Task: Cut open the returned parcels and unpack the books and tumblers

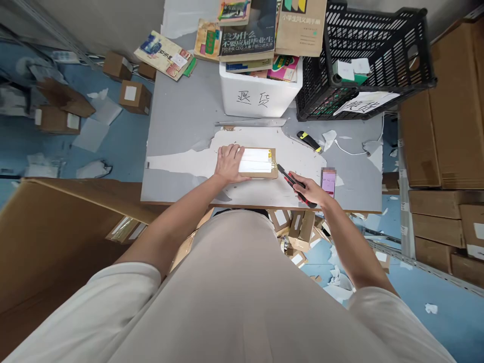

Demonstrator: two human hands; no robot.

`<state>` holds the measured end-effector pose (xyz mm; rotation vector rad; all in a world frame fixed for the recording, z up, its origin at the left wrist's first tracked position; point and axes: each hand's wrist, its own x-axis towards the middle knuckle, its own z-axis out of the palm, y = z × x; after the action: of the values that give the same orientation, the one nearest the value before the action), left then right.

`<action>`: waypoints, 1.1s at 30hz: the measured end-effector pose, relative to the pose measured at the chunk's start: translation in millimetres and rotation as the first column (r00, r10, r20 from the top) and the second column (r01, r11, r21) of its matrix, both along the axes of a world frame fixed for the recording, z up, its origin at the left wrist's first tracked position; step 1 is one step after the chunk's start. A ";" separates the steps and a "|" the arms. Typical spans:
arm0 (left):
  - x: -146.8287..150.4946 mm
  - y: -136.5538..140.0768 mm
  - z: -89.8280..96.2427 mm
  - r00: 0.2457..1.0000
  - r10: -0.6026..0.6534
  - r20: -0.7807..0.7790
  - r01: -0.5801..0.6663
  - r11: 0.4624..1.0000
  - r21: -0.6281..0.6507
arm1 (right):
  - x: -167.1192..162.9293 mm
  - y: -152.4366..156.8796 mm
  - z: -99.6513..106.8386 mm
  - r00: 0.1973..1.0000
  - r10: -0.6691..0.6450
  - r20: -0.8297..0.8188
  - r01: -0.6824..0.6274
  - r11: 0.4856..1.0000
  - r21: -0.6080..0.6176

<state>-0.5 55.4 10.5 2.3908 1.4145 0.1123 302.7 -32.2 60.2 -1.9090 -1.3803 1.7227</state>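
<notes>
A small cardboard box with a white label lies flat on the worn worktable. Over its left end is my left hand, fingers along the far side and thumb at the near side, gripping it. My right hand is closed around a black and red utility knife. The knife's tip points at the taped right end of the box; whether it touches the tape I cannot tell. Just right of that hand lies a phone with a pink screen. A second, black and yellow utility knife rests farther back.
A white bin heaped with books stands at the back of the worktable, with a book to its left. Beside it is a black plastic crate. A large open carton flanks me at left; stacked boxes stand at right.
</notes>
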 end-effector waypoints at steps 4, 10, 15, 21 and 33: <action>-0.4 0.2 -1.1 1.000 -0.011 0.007 0.011 1.000 0.012 | -0.1 -16.0 -10.4 0.999 -0.036 -0.003 0.036 0.999 0.028; 0.3 -0.1 -0.2 1.000 -0.002 -0.023 0.002 1.000 0.005 | 10.6 -56.1 -24.5 0.998 -0.051 -0.041 0.053 0.996 0.068; -2.1 -1.9 1.7 0.998 -0.032 -0.051 0.033 0.999 0.032 | 18.5 -64.6 -43.8 0.917 -0.173 0.359 0.082 0.963 0.255; -2.0 -15.4 9.5 0.994 -0.101 -0.050 0.106 0.988 0.111 | 1.7 -42.2 -102.9 0.636 -0.099 0.766 -0.071 0.980 0.186; 5.9 -65.4 -13.4 0.984 -0.165 0.064 0.157 0.980 0.120 | -20.0 11.7 -72.8 0.697 -0.170 0.696 -0.330 0.786 0.523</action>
<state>5.4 -10.0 -2.9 2.5562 1.2060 0.2433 282.7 -20.5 -12.6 -2.1585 -1.9787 0.3182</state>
